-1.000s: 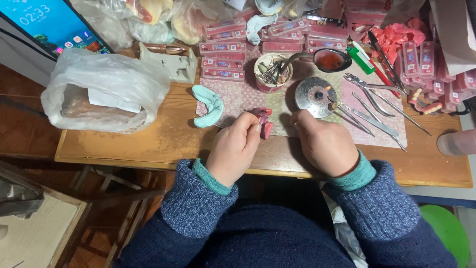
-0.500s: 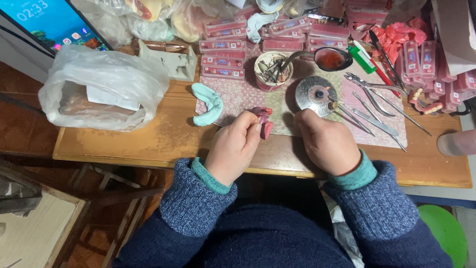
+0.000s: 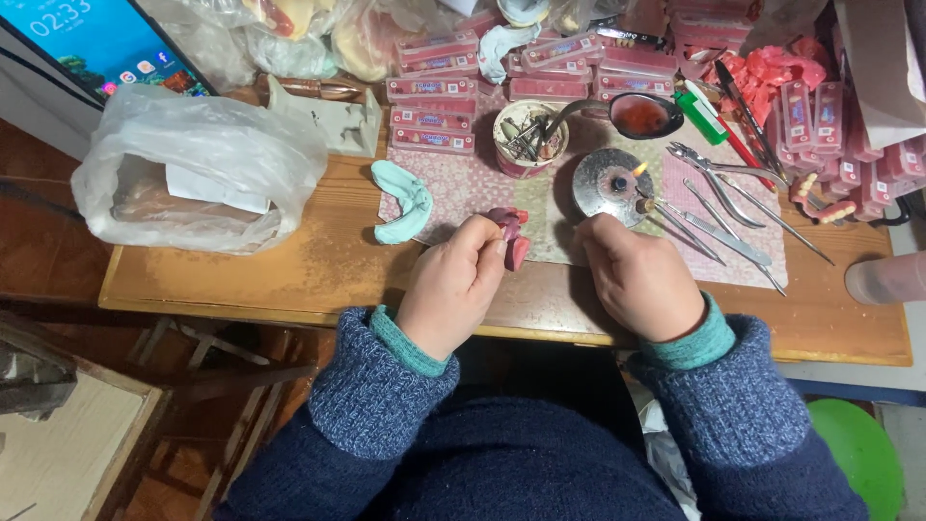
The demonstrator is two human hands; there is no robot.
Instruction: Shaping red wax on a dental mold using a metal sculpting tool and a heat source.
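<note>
I read the step in hand as wax work on a small pink dental piece [image 3: 509,236], held over the patterned mat [image 3: 453,188] just left of the little spirit burner [image 3: 612,185]. My judgement on doing it well:

1. Keep the pink piece pinned between the fingertips and low over the mat, so that any drip falls there and not on the bare wooden bench [image 3: 289,270].
2. Bring the tool tip to the flame briefly, then to the wax; the burner sits just beyond the right hand, so the travel is short.
3. Keep the sleeve cuff clear of the flame.

Left hand [image 3: 451,285]: curled tight, fingers and thumb closed on the pink piece, which sticks out at the fingertips toward the far side.

Right hand [image 3: 639,280]: closed into a loose fist near the burner's base. A slender tool appears to run out from it toward the flame, but I cannot tell for certain that it is gripped.

Metal instruments [image 3: 723,207] lie fanned out to the right of the burner. A pale green tray [image 3: 403,201] rests on the mat's left edge, apart from both hands.
</note>
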